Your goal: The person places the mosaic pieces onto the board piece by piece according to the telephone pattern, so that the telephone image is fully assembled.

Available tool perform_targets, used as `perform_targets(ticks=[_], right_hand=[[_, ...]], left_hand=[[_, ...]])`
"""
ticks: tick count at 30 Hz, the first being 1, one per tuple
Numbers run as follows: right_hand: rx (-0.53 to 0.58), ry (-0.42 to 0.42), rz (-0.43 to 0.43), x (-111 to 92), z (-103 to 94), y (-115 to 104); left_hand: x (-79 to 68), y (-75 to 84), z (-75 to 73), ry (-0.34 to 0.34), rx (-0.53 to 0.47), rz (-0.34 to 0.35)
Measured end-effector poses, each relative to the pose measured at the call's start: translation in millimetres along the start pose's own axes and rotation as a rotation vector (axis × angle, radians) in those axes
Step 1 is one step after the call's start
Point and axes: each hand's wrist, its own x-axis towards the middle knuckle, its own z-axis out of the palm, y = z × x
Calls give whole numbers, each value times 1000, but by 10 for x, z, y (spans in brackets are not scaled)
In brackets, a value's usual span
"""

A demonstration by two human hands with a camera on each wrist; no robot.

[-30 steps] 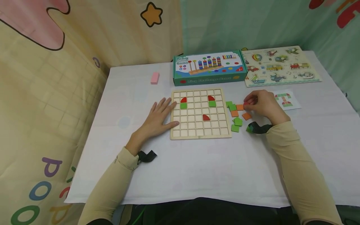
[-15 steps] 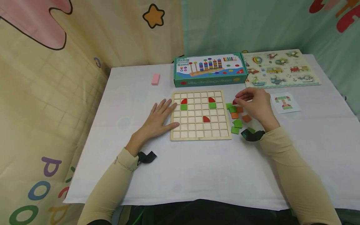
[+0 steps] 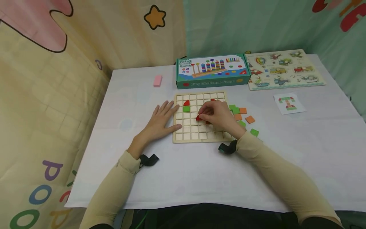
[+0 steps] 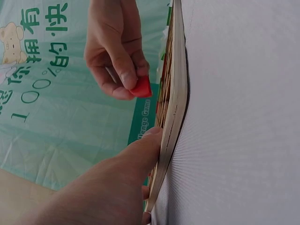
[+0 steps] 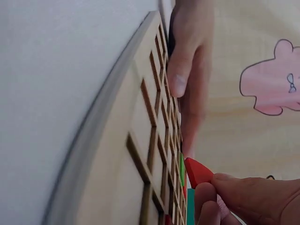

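My right hand (image 3: 219, 116) pinches a red quarter-circle tile (image 5: 197, 172) between thumb and fingers, just above the middle of a wooden grid board (image 3: 178, 137). On the board's left edge rests my left hand (image 3: 161, 119), its fingers spread and straight. One red quarter-circle piece (image 3: 186, 103) lies in the grid with a green square (image 3: 186, 109) directly below it. Another red piece (image 3: 213, 100) shows partly at the upper right, and a third is mostly hidden under my right hand. In the left wrist view the held tile (image 4: 142, 87) is clearly off the board.
Several loose green tiles (image 3: 254, 132) and orange tiles (image 3: 250, 119) lie right of the board. A pattern card (image 3: 298, 108) is farther right. Behind stand a green game box (image 3: 213, 83) and a picture puzzle board (image 3: 300, 76). A pink block (image 3: 158, 80) sits at the back left.
My right hand has moved left from the loose tiles to over the board, carrying the red quarter-circle tile. My left hand has stayed on the board's edge.
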Motion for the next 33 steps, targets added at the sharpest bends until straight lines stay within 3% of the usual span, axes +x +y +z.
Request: perform_targets(ticks=[7, 14, 21, 26, 33], right_hand=[[25, -24, -66, 73, 232, 51], [-62, -3, -189, 51, 293, 130], [-94, -18, -222, -12, 302, 134], [-109, 18, -177, -31, 168, 169], [-120, 152, -51, -8, -287, 371]], left_hand=[[-24, -9, -8, -1, 0, 1], [-12, -5, -14, 6, 1, 12], [-14, -3, -1, -4, -7, -2], [-15, -11, 20, -7, -6, -3], [-14, -30, 23, 1, 1, -1]])
